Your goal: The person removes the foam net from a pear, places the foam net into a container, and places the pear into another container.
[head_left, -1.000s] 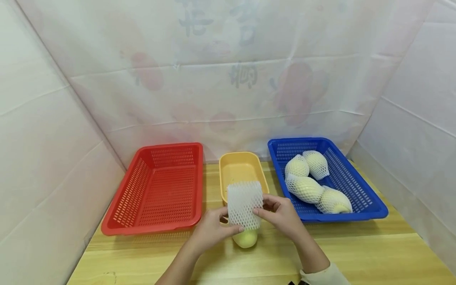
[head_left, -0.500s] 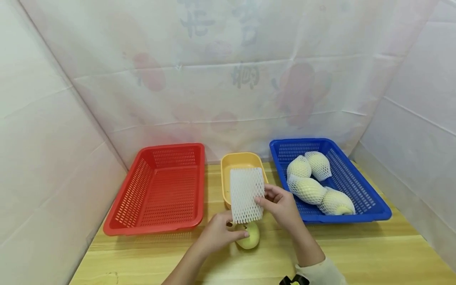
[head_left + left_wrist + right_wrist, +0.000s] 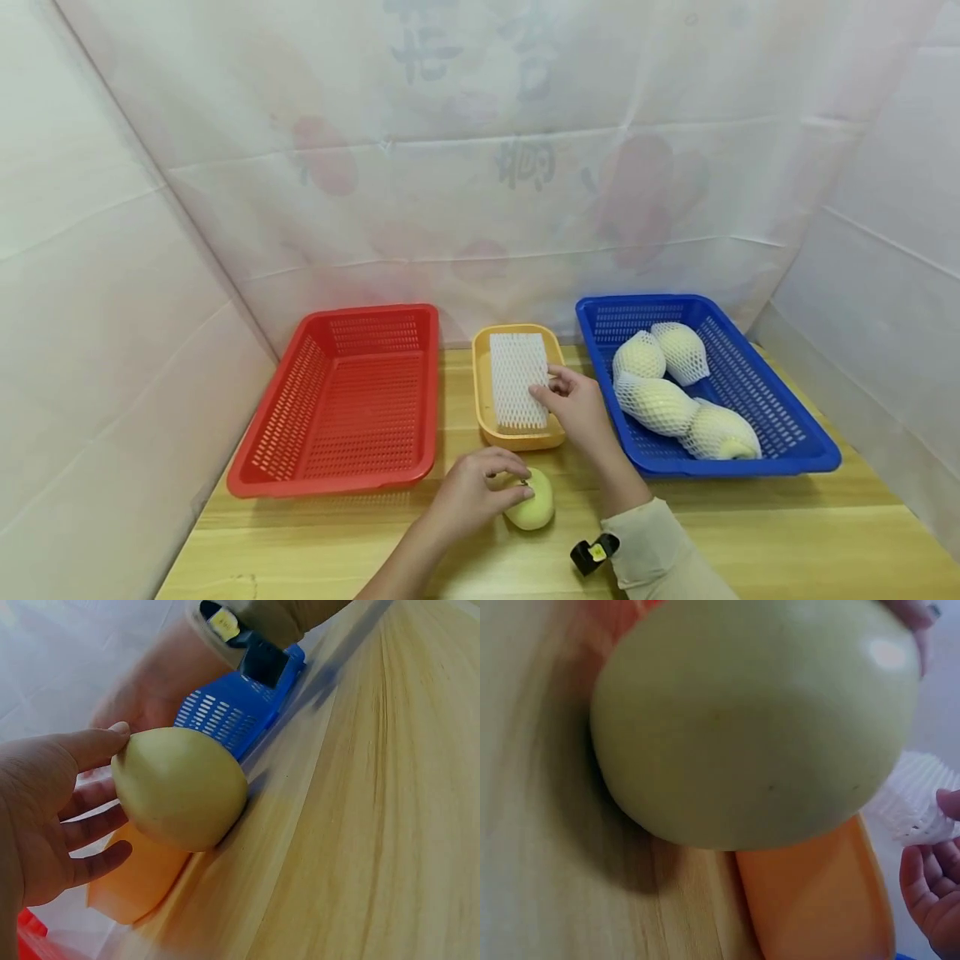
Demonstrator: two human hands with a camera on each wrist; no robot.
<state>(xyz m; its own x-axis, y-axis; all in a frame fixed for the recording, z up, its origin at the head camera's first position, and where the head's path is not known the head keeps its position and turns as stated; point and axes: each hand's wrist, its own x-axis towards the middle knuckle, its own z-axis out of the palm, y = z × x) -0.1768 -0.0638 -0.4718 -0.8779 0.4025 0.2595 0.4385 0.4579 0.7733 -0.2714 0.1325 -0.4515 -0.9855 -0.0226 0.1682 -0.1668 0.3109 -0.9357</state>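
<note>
Right hand (image 3: 576,407) pinches the white net (image 3: 517,379) over the yellow tray (image 3: 521,443); left hand (image 3: 474,492) pinches the fruit (image 3: 535,507) on the tabletop (image 3: 330,542), this side of the tray. Unwrapping seems done; next calls for dropping the net.

Your head camera looks forward and down from above your left hand (image 3: 472,493) and right hand (image 3: 577,410), far enough back to catch the red basket (image 3: 330,486) left of your fingers and the blue basket (image 3: 738,468) right of them. Your left wrist view, tilted and near, faces past the left fingers to the fruit (image 3: 538,510) at their tips. Your right wrist view, also tilted, has that fruit closest, the net (image 3: 519,379) in your right fingers at its edge. All three share fruit and tray (image 3: 525,442).
</note>
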